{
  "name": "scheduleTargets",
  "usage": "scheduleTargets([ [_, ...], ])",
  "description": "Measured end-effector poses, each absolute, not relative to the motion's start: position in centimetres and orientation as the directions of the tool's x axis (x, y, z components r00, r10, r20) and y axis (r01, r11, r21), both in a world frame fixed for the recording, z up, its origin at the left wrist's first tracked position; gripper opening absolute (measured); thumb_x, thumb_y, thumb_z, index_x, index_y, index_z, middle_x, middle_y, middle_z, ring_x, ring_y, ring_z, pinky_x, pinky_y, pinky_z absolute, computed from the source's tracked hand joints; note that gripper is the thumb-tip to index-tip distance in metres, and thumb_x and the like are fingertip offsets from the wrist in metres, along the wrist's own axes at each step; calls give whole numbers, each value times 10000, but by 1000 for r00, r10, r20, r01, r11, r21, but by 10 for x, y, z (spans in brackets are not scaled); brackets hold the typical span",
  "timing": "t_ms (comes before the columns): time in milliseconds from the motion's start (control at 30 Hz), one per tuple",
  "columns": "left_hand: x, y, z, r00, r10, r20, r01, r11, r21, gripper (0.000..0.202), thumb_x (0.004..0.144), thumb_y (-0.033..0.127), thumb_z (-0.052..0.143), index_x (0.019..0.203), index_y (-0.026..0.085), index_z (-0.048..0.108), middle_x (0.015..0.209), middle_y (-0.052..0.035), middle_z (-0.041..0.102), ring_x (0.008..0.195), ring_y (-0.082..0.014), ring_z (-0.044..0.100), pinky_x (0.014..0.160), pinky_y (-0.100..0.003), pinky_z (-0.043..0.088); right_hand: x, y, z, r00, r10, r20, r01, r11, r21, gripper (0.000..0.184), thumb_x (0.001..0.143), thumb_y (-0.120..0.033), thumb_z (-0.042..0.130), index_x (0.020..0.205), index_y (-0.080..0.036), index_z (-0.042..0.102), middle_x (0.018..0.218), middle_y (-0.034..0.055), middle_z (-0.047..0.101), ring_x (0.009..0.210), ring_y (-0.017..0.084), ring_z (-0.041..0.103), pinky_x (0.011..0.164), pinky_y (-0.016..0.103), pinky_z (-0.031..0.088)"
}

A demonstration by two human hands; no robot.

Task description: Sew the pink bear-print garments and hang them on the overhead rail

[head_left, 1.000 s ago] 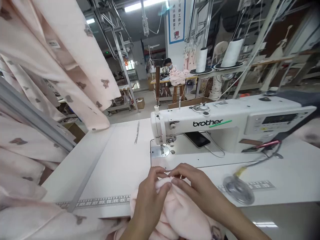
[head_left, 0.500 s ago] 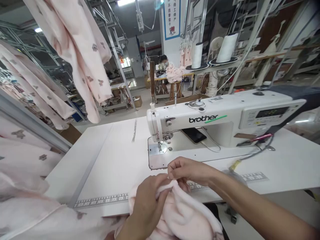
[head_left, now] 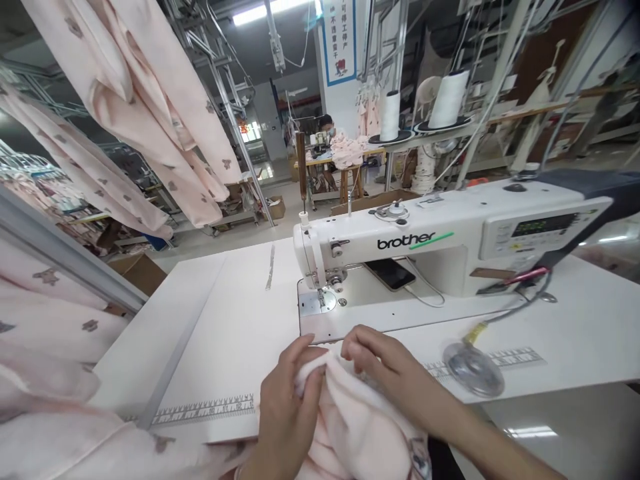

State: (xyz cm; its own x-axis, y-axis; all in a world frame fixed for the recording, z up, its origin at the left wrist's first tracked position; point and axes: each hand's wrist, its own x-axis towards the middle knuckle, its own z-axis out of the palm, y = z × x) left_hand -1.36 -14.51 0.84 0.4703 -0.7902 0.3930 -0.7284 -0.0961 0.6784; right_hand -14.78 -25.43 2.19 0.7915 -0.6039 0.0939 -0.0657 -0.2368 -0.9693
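A soft pale pink fleece garment (head_left: 360, 427) is bunched at the front edge of the sewing table. My left hand (head_left: 287, 400) grips its folded edge between thumb and fingers, raising it into a small peak. On the other side, my right hand (head_left: 385, 367) has curled fingers against the cloth; its lower fingers are hidden by the fabric. Just beyond both hands is the white sewing machine (head_left: 380, 233) marked "brother". Its needle and presser foot (head_left: 321, 300) stand over the metal plate, with no cloth under them.
A ruler strip (head_left: 210, 408) runs along the front of the white table (head_left: 240, 333). A phone (head_left: 390, 273) lies under the machine arm, and a clear round object (head_left: 473, 369) sits at right. Pink printed garments (head_left: 150, 120) hang at left. A person (head_left: 326, 125) sits in the background.
My right hand has moved slightly away from the fabric peak, its fingers loosening from the pinch. My left hand has shifted a little left, still gripping. The hanging garments have swung.
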Motion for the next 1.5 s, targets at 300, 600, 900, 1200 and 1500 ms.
scheduleTargets([
  [300,-4,-146,37,295,-948,117,-605,-91,791,322,849,281,479,1162,290,555,1106,-32,570,935,-155,573,753,-242,490,-149,-245,26,844,-478,243,-20,-481,-876,202,915,-171,372,905,-223,568,869,-8,607,800,153,552,714,229,387],
  [600,11,-160,37,367,-930,9,-421,-158,893,193,804,317,551,898,193,667,837,-17,662,798,-153,588,708,-219,446,-135,-268,23,826,-547,135,-94,-370,-924,188,872,-306,506,753,-194,599,675,-39,593,658,144,535,570,210,351],
  [900,65,-241,-21,207,-966,-156,-462,-237,854,229,812,309,451,804,149,615,783,-34,615,753,-166,558,673,-250,407,-83,-329,-29,640,-765,67,-517,-494,-699,134,772,-265,572,656,-203,602,596,-35,567,609,139,515,506,216,278],
  [1200,72,-275,-31,363,-930,-51,-770,-330,546,156,781,255,462,794,208,610,864,-23,637,797,-184,572,677,-272,395,-57,-352,-38,570,-818,-76,-695,-430,-576,88,778,-247,534,739,-189,588,707,7,611,673,160,545,532,228,308],
  [1500,67,-284,-34,416,-907,-68,-739,-381,556,147,765,221,454,788,215,598,847,-17,652,781,-178,578,660,-261,388,-59,-360,-43,528,-846,-80,-756,-424,-499,119,796,-285,535,788,-203,621,750,12,628,702,173,566,557,235,351],
])
